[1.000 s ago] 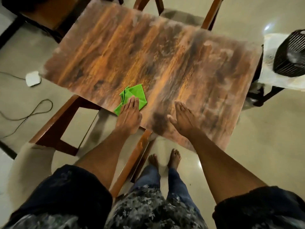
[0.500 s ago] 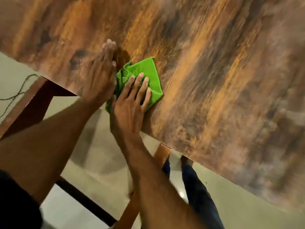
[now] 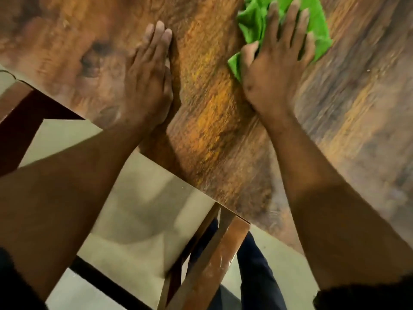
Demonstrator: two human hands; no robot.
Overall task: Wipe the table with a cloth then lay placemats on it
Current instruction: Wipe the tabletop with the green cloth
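A crumpled bright green cloth (image 3: 252, 25) lies on the brown wood-grain table (image 3: 212, 121) near the top of the view. My right hand (image 3: 274, 63) presses flat on the cloth with its fingers spread and straight, covering much of it. My left hand (image 3: 149, 77) rests flat on the bare tabletop to the left of the cloth, fingers together and straight, apart from the cloth. No placemats are in view.
The table's near edge runs diagonally from the left down to the lower right. Under it stand a wooden chair frame (image 3: 210, 265) with a pale seat (image 3: 138, 215) and my dark trouser legs (image 3: 257, 271) on the light floor.
The cloth passed from my left hand to my right hand. My right hand has pushed it farther away and to the right, and my left hand now lies flat beside it.
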